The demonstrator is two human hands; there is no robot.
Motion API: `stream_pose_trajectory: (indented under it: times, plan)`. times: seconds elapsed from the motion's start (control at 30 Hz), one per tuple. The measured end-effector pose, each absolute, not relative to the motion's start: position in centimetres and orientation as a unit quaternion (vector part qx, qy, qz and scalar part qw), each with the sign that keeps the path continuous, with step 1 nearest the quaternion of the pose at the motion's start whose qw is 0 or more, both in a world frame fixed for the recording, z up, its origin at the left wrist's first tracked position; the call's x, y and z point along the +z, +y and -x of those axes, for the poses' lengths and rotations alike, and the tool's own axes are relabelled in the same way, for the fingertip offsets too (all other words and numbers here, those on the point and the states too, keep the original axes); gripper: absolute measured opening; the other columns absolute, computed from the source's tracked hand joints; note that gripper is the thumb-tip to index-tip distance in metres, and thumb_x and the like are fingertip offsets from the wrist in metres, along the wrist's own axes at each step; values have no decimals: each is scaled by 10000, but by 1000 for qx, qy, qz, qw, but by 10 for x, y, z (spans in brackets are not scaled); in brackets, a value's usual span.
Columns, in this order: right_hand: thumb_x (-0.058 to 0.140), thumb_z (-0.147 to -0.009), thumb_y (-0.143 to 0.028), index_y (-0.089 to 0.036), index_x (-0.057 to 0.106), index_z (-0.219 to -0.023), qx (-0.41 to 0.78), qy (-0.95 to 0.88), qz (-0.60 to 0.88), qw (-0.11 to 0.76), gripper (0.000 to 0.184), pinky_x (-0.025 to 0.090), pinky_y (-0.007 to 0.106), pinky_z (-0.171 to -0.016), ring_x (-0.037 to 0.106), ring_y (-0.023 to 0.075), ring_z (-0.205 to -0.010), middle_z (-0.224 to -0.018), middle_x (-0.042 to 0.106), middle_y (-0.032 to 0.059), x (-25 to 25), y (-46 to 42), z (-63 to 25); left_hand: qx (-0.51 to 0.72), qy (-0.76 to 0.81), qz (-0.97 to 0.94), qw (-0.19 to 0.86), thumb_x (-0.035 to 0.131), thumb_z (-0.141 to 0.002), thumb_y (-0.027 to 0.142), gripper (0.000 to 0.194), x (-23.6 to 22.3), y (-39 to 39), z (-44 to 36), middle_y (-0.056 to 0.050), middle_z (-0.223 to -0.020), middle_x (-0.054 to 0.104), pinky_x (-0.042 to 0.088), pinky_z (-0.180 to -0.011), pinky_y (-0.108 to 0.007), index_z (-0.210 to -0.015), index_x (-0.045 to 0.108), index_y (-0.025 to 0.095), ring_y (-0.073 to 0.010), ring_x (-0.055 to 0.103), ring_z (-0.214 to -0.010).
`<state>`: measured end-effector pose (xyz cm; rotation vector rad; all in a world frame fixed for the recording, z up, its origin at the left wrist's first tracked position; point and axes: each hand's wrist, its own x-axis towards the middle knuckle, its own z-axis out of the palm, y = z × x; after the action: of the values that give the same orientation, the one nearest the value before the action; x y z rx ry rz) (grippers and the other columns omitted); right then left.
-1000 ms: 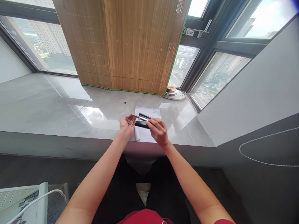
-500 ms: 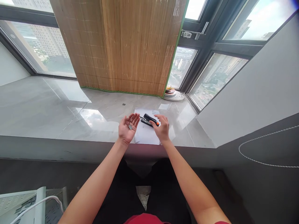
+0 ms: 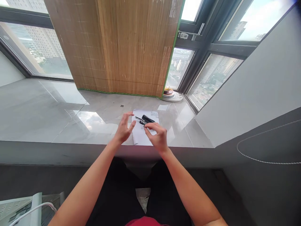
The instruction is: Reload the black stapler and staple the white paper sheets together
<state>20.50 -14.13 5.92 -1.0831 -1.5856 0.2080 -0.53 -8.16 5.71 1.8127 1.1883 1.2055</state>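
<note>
A black stapler [image 3: 148,119] lies opened up on a sheet of white paper [image 3: 140,135] on the sill, its metal rail pointing left. My right hand [image 3: 158,135] is just in front of it, thumb and fingertips pinched on a small grey staple strip [image 3: 144,126]; fingers partly cover the stapler's near end. To the left of the stapler, over the paper's left edge, my left hand [image 3: 124,128] is held with thumb and fingers apart, nothing visible in it.
Two short dark strips [image 3: 122,106] lie on the tiled windowsill [image 3: 58,122] beyond my left hand. A bamboo blind [image 3: 122,47] hangs behind, with stacked plates [image 3: 172,95] by its right corner. A bead cord [image 3: 249,138] loops at the right.
The small grey piece has passed from my left palm to my right fingertips. My left hand has turned over from palm up, and my right hand has closed into a pinch.
</note>
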Motion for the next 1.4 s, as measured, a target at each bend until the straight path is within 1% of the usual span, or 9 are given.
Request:
stream_pose_trajectory:
  times: [0.1, 0.23, 0.4, 0.63, 0.77, 0.87, 1.0, 1.27, 1.4]
  plan:
    - [697, -948, -298, -262, 838, -906, 46, -652, 539, 532, 151, 639, 392, -829, 754, 230, -808, -1021, 851, 63, 54, -102, -268, 239, 662, -704, 94, 540, -1066, 438, 588, 32, -55, 56, -271, -1761, 396, 144, -1314, -802, -1561, 575, 123, -509, 178, -1706]
    - [662, -875, -294, -224, 834, -834, 33, -576, 708, 406, 190, 598, 406, -899, 756, 269, -823, -954, 851, 102, 47, -27, -357, 144, 679, -719, 37, 391, -1136, 430, 545, 7, -44, 80, -207, -1748, 450, 234, -1278, -822, -1589, 584, 195, -481, 327, -1651]
    - [659, -876, -271, -168, 849, -877, 40, -540, 769, 340, 216, 541, 423, -981, 735, 322, -978, -911, 833, 154, 56, 52, -401, 186, 666, -722, -5, 354, -1121, 270, 418, 7, -46, 74, -223, -1517, 644, 406, -1212, -699, -1233, 743, 165, -411, 608, -1346]
    - [624, -851, -142, -156, 818, -889, 73, -556, 773, 296, 198, 476, 371, -992, 670, 272, -1044, -1024, 804, 158, 41, 88, -385, 212, 637, -740, -26, 421, -1085, 238, 333, 13, -47, 76, -206, -1282, 718, 523, -1018, -533, -1054, 748, 181, -380, 639, -1187]
    - [581, -915, -184, -129, 782, -1118, 57, -542, 781, 306, 291, 464, 367, -1017, 653, 263, -1066, -1200, 759, 176, 38, 75, -383, 203, 637, -743, -29, 455, -1068, 218, 276, 17, -49, 76, -202, -1270, 702, 524, -1000, -509, -1060, 729, 183, -372, 638, -1179]
    - [546, -943, -219, -151, 762, -1071, 69, -533, 793, 287, 260, 486, 366, -903, 651, 270, -983, -1097, 750, 150, 32, 47, -379, 195, 645, -739, -21, 465, -1063, 207, 255, 17, -47, 75, -206, -1279, 683, 526, -976, -497, -1071, 719, 186, -369, 634, -1176]
    - [643, -921, -289, -223, 720, -819, 105, -583, 771, 234, 144, 492, 355, -878, 645, 268, -992, -1030, 716, 91, 10, -6, -351, 183, 665, -724, -28, 483, -1059, 225, 239, 11, -46, 75, -207, -1258, 671, 516, -978, -516, -1112, 713, 184, -384, 621, -1181]
    - [421, -1063, -268, -191, 681, -1019, 5, -631, 766, 124, 275, 445, 488, -991, 585, 356, -1195, -1191, 638, 187, 0, -34, -314, 153, 714, -683, 29, 528, -1026, 223, 231, 18, -16, 64, -211, -1290, 681, 516, -1023, -554, -1155, 716, 186, -415, 630, -1224]
    - [405, -1065, -276, -201, 677, -1013, 19, -635, 762, 129, 286, 440, 486, -999, 584, 344, -1182, -1171, 634, 170, 5, -32, -316, 211, 687, -693, 57, 467, -1008, 129, 413, 31, 40, 45, -245, -1452, 635, 503, -1096, -510, -1369, 667, 149, -391, 598, -1368]
